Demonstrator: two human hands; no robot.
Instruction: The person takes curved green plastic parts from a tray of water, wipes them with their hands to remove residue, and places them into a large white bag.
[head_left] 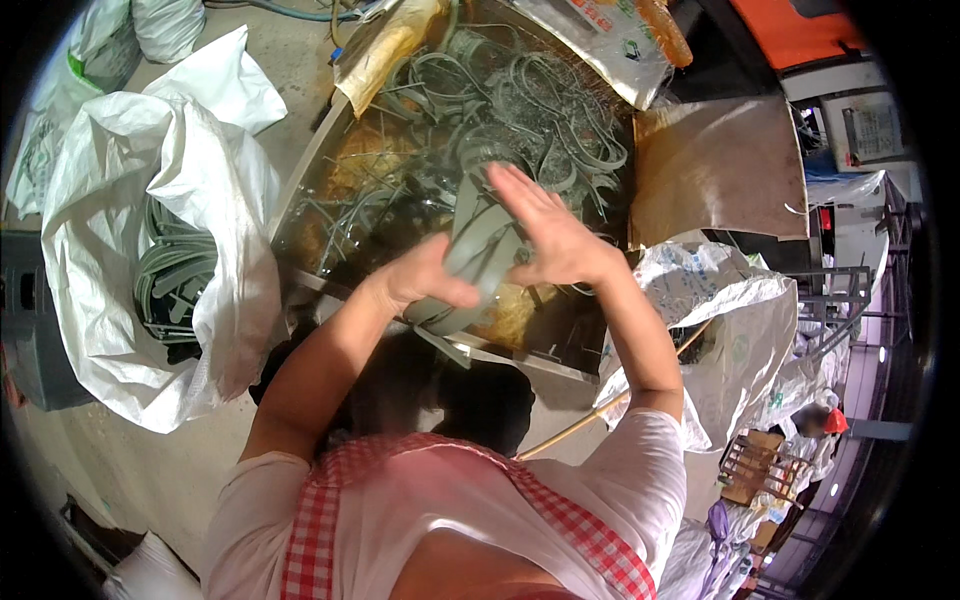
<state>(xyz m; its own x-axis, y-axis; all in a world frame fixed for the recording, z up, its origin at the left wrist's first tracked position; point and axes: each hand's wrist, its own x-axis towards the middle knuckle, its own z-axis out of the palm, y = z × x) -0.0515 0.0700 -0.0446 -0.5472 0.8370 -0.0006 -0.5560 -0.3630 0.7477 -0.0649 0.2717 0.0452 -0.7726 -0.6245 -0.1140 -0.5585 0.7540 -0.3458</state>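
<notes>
Between my two hands is a bundle of curved grey-green plastic strips (484, 245), leaning at the near edge of a shallow metal trough (322, 150). My left hand (425, 276) is at the strips' left side, thumb and fingers spread apart. On the right, my right hand (558, 235) has its fingers stretched out and its thumb apart, close over the strips. Whether either palm touches them is hard to tell. Tangled strips of the same colour (540, 110) fill much of the trough, wet and shiny, with thin scraps among them.
A white woven sack (100, 220) at left holds more strips (178, 275). A brown board (718, 172) stands at the trough's right side. Nearer on the right are another white sack (745, 330) and a thin pole (575, 415). Bagged goods and a wooden rack (765, 470) lie beyond.
</notes>
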